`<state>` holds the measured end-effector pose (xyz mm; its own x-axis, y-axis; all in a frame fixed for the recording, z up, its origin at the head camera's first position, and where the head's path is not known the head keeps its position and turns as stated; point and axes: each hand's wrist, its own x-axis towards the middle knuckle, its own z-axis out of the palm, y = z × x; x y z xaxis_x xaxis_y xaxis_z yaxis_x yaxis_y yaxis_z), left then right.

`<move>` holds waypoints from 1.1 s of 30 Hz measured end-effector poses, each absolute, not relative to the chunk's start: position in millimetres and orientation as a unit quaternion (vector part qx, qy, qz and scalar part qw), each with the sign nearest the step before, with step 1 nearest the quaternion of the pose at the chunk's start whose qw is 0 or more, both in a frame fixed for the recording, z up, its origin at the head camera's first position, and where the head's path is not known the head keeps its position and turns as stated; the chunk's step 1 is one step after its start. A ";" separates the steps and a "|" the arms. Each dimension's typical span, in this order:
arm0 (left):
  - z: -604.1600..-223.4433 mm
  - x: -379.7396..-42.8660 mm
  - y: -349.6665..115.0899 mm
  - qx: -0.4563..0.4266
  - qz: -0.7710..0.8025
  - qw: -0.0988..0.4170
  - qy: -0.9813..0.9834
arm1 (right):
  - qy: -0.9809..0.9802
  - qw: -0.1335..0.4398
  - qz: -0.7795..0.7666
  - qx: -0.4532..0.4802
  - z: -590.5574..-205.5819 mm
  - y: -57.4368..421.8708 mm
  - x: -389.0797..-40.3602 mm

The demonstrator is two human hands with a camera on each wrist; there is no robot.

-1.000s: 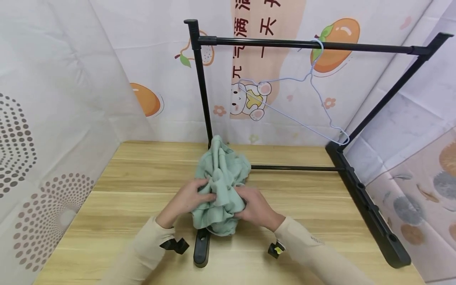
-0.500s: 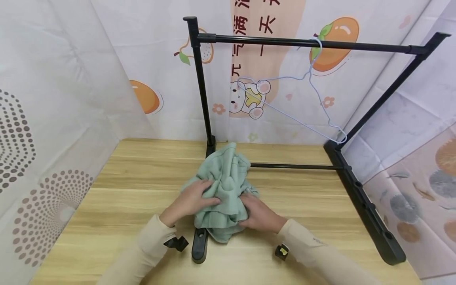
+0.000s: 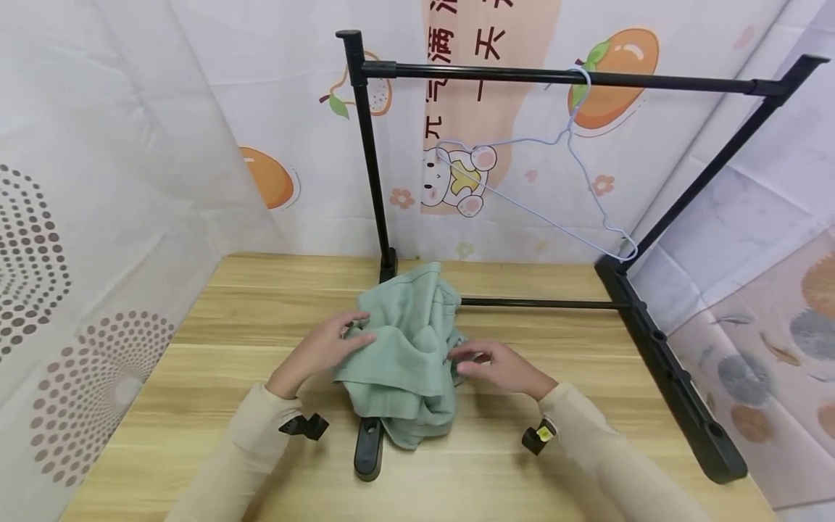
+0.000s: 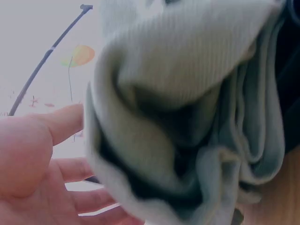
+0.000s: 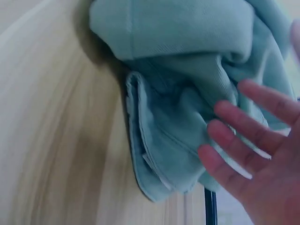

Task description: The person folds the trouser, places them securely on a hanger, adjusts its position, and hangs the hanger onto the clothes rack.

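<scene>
A crumpled green garment point(image 3: 404, 355) lies in a heap over the left foot bar of a black rack. Its folds and a stitched edge show in the right wrist view, but its kind is hard to tell. On its left side is my left hand point(image 3: 324, 351), fingers spread and loosely bent, with the thumb by the cloth. To the right of the heap, my right hand point(image 3: 502, 368) has its fingers extended toward the cloth, fingertips at its edge. Neither hand grips the cloth. The garment's underside is hidden.
The black rack point(image 3: 483, 72) stands on the wooden table point(image 3: 248, 319), with its right foot bar point(image 3: 678, 384) running toward the front. A thin blue wire hanger point(image 3: 535, 141) hangs tilted from the top rail. Printed curtains point(image 3: 313, 217) enclose the back and sides.
Both hands held the bunched garment earlier; now they have let go and moved apart. The cloth has settled flatter, with a broad fold lying across its front.
</scene>
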<state>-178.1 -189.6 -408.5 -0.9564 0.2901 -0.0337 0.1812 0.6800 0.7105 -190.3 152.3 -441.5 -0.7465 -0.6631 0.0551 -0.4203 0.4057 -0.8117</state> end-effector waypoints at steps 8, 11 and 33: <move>-414.0 -200.0 -211.6 0.080 0.381 0.078 0.918 | 0.893 0.106 -0.403 -0.169 -446.0 163.7 -206.1; -414.9 -205.4 -217.2 0.070 0.371 0.086 0.922 | 0.899 0.118 -0.398 -0.140 -448.5 166.5 -211.2; -436.8 -235.1 -220.9 0.068 0.442 0.238 0.862 | 0.869 0.228 -0.433 -0.071 -464.5 157.9 -229.4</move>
<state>-235.1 -220.9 -436.8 -0.8779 0.3268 -0.3500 -0.0930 0.6006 0.7941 -229.4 157.9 -464.5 -0.8858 -0.3213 -0.3349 0.0738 0.6150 -0.7851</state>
